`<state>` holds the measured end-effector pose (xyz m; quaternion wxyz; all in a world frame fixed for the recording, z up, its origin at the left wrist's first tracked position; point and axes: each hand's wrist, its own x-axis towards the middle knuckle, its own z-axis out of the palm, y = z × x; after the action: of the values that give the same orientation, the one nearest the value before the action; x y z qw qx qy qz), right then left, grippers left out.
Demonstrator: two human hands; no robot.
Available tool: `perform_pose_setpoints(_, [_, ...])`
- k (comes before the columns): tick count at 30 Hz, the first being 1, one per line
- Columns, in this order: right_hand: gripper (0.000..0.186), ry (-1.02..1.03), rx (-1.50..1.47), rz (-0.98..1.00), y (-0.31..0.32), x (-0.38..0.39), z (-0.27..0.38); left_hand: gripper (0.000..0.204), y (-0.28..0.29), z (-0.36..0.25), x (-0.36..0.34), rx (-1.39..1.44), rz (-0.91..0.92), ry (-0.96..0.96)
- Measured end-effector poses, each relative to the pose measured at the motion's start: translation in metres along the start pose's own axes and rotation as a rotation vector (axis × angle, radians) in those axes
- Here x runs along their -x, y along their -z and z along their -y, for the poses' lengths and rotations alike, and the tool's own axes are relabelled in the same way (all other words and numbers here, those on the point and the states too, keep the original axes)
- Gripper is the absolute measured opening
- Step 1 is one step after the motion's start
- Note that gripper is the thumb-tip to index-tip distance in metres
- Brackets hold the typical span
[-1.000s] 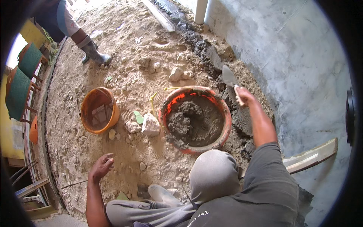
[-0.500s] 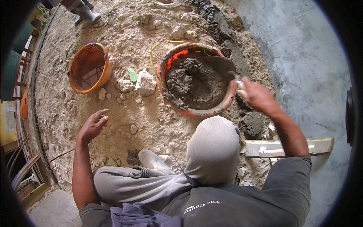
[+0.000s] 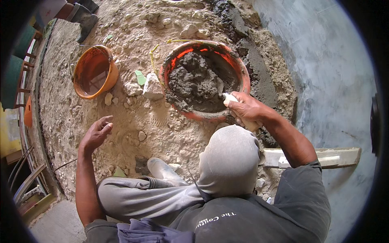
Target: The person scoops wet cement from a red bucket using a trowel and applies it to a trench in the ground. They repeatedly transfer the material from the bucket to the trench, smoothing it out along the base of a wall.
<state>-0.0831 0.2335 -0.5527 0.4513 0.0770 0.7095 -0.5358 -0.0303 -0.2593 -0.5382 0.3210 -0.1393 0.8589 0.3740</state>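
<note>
My right hand [image 3: 245, 108] is closed around the pale handle of a trowel [image 3: 228, 97]. Its blade is pushed into the grey mortar [image 3: 197, 83] and is mostly hidden. The mortar fills a round orange-red basin [image 3: 202, 117] that sits on the rubble ground by the wall. My left hand [image 3: 97, 133] hovers just above the sandy ground to the left, fingers loosely curled and apart, holding nothing. A grey cloth covers my head, and my bent knee and boot [image 3: 162, 170] lie below it.
An orange bucket [image 3: 95, 71] stands left of the basin, with a pale stone [image 3: 153, 87] and a green shard [image 3: 139, 77] between them. A grey plastered wall [image 3: 324, 60] runs along the right. A pale wooden board [image 3: 324, 156] lies at its foot. Another person's boots [image 3: 83, 12] are top left.
My right hand has brought the trowel from beside the wall down into the basin's mortar. My left hand stays low over the ground. The view has shifted closer to the basin.
</note>
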Motion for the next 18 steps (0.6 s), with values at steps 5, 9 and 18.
perform_pose_setpoints(5, [0.024,0.109,0.008,0.009,0.01,0.026,-0.001,0.044,0.0,-0.006,-0.002,0.023,0.008,0.039])
perform_pose_setpoints(9, [0.025,0.231,0.053,-0.052,0.017,0.051,0.002,0.045,0.003,-0.005,-0.004,0.019,-0.004,0.084])
perform_pose_setpoints(18, [0.031,0.104,-0.092,-0.186,0.059,0.097,-0.004,0.045,0.001,0.001,-0.014,0.004,0.01,0.103])
